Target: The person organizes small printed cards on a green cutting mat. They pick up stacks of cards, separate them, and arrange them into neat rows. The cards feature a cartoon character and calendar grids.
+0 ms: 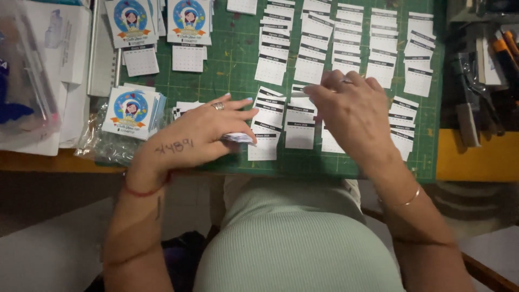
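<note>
My left hand (203,132) rests palm down on the green cutting mat (238,59) and grips a small stack of white calendar slips (239,138) under its fingers. My right hand (351,108) hovers over the rows of white month slips (303,116) and pinches one slip (298,93) between thumb and fingertips. Several overlapping columns of the same slips (346,40) cover the mat's far half. A pile of square cards with a cartoon figure in a blue circle (131,111) lies just left of my left hand.
More cartoon cards with small calendars attached (186,32) lie at the mat's far left. Clear plastic bags (105,146) sit under the card pile. Papers and a plastic folder (32,75) crowd the left. Tools (486,65) fill the right side by a yellow surface (476,159).
</note>
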